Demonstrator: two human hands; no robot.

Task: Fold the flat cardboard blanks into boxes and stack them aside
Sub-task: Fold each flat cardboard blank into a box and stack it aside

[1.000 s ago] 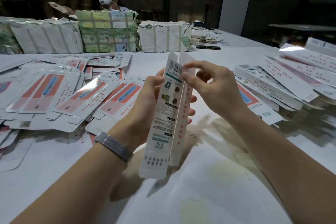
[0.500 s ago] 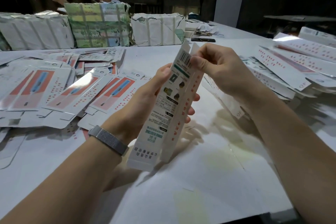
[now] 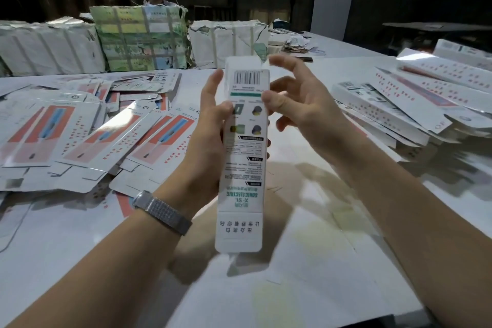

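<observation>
1 box [image 3: 243,146] upright in left hand's [image 3: 210,136] gripping fingers, right hand [image 3: 300,112] thumb-pinching its edge.

We cannot read the small print on the box [image 3: 243,157], its back side and most left hand [image 3: 210,125] fingers are hidden, and the right hand [image 3: 300,106] fingertips blur.

One held box [image 3: 243,157], three bundles [image 3: 138,37].
</observation>
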